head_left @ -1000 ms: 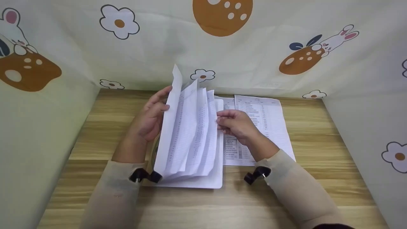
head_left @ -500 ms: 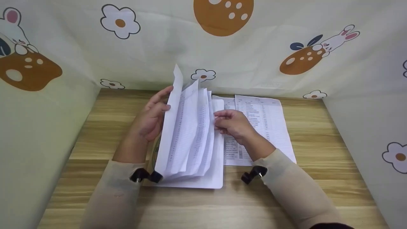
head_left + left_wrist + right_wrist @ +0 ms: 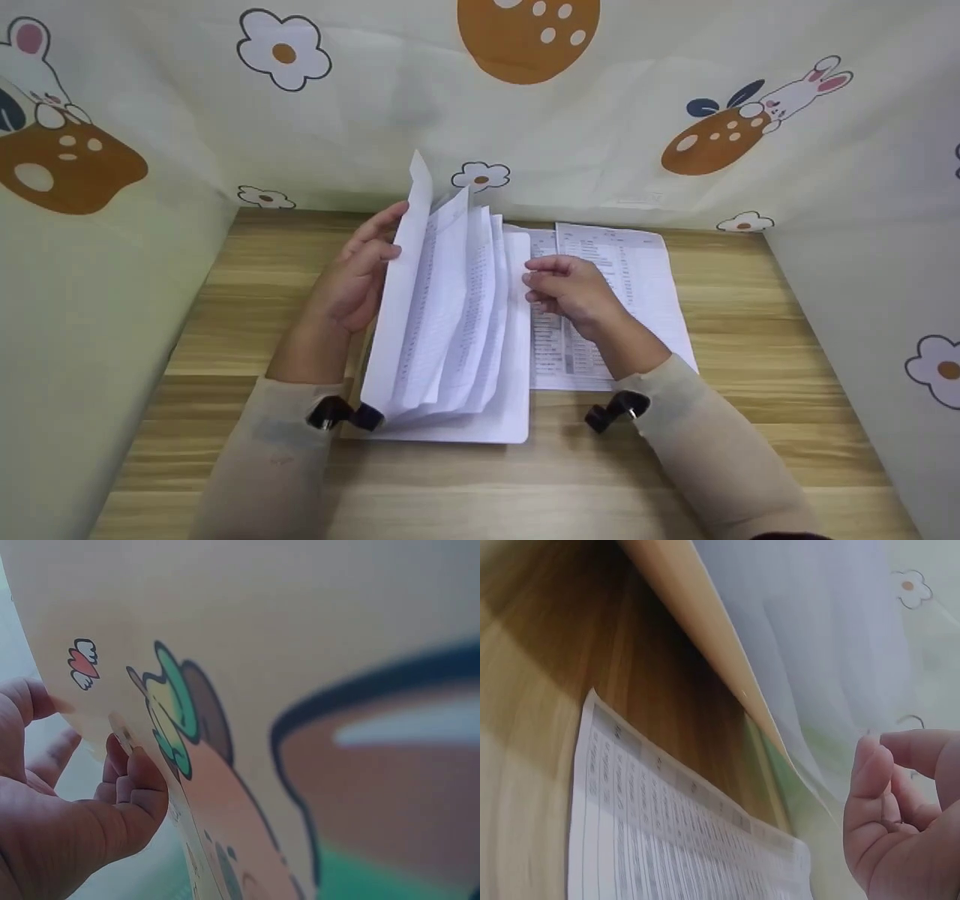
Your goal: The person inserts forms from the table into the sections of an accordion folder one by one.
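Wood-grain table (image 3: 480, 495), cartoon-print cloth (image 3: 375, 127) around it. Fanned notebook (image 3: 442, 315) sits between the hands, beside printed sheets (image 3: 649, 300). Left hand (image 3: 356, 281) grips its cover (image 3: 277, 615); right hand (image 3: 574, 292), fingertips pinched together, is at its edge, contact unclear.

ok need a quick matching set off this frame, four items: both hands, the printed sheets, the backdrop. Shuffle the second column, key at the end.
Column 1
1. left hand
2. right hand
3. printed sheets
4. backdrop

Column 2
A. lying on the table
B. cream-coloured, printed with pictures
C. holding the raised part of the booklet
D. by the booklet's right edge, fingers curled

Pairs: 1-C, 2-D, 3-A, 4-B
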`<state>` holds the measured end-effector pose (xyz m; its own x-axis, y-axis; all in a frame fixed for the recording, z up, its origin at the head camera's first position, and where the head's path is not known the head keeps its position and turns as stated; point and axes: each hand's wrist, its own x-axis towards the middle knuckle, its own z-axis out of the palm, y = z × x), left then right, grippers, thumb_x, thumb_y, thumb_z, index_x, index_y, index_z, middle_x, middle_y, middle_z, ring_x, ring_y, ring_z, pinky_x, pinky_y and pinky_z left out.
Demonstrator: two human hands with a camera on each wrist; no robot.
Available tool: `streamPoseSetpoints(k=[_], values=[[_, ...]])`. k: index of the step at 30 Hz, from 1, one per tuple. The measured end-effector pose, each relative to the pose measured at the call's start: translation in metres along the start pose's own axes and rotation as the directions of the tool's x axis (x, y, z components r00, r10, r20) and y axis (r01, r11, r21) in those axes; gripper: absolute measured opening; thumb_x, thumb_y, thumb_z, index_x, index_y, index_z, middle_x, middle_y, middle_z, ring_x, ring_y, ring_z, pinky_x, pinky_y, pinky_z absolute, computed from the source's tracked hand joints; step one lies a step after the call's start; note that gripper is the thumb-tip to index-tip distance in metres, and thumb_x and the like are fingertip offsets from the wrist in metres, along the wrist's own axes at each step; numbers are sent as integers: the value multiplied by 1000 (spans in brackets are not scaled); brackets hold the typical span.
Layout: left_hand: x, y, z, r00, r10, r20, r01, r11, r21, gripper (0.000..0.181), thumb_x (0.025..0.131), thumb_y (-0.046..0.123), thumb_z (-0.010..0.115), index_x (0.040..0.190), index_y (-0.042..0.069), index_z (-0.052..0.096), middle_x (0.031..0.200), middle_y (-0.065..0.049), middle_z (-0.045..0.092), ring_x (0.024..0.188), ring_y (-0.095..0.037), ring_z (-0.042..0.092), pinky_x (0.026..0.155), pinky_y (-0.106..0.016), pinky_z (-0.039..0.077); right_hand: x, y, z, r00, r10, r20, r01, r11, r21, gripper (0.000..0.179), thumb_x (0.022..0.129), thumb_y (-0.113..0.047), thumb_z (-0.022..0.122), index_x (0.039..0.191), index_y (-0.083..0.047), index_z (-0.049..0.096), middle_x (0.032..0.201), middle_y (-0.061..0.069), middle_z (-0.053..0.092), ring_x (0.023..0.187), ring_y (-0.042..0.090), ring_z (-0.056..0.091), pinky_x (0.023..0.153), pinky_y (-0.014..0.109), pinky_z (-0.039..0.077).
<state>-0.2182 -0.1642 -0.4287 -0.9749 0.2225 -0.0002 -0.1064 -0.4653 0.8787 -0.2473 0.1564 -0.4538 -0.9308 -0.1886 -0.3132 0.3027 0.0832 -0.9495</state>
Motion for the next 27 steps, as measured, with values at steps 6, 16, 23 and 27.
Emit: streamPoseSetpoints(k=[6, 16, 23, 27], values=[[0, 1, 2, 1000, 7, -15, -7, 1000, -14, 65, 98, -2, 41, 160, 14, 46, 146, -6, 52, 127, -27, 56, 93, -32, 56, -2, 4, -31, 998, -18, -57, 14, 998, -61, 37, 98, -17, 76, 130, -1, 68, 97, -3, 73, 79, 11, 73, 66, 22, 57], [1, 0, 1, 999, -6, -39, 5, 1000, -16, 65, 98, -1, 41, 160, 17, 47, 146, -3, 53, 123, -24, 58, 90, -30, 56, -10, 12, -103, 982, 14, -186, -40, 990, -138, 43, 101, -23, 74, 135, -1, 63, 95, -8, 74, 80, 7, 71, 70, 21, 56], [0, 1, 2, 999, -12, -44, 12, 1000, -15, 66, 98, -1, 41, 162, 17, 45, 148, -2, 51, 120, -21, 58, 88, -29, 56, -15, 19, -148, 962, 36, -269, -89, 978, -187, 43, 101, -26, 74, 137, -5, 62, 100, -8, 74, 86, 8, 71, 74, 21, 58], [1, 1, 1, 999, -17, -51, 17, 1000, 2, 67, 98, 1, 42, 163, 18, 44, 149, 0, 50, 119, -19, 58, 89, -30, 55, -15, 23, -168, 948, 53, -315, -122, 972, -203, 47, 100, -27, 75, 141, -7, 60, 104, -11, 73, 92, 9, 71, 77, 23, 58]])
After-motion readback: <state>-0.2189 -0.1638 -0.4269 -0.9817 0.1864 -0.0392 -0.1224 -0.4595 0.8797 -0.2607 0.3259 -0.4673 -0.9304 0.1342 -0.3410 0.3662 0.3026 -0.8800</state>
